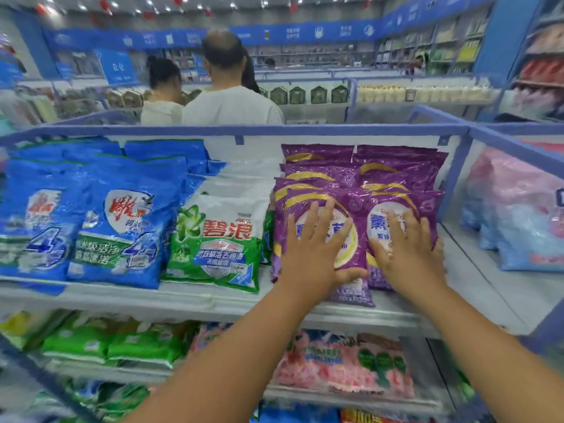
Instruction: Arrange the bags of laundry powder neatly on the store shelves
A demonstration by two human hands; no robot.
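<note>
The top shelf [189, 296] carries rows of laundry powder bags. Blue bags [122, 221] fill the 9 o'clock side, and a green and white bag [219, 239] lies just beside them. At 3 o'clock from that one, two stacks of purple bags [351, 178] stand side by side, touching. The left hand [311, 248] lies flat on the front bag of the left stack, fingers spread, thumb at its lower edge. The right hand [409, 251] presses flat on the right stack, gripping nothing.
</note>
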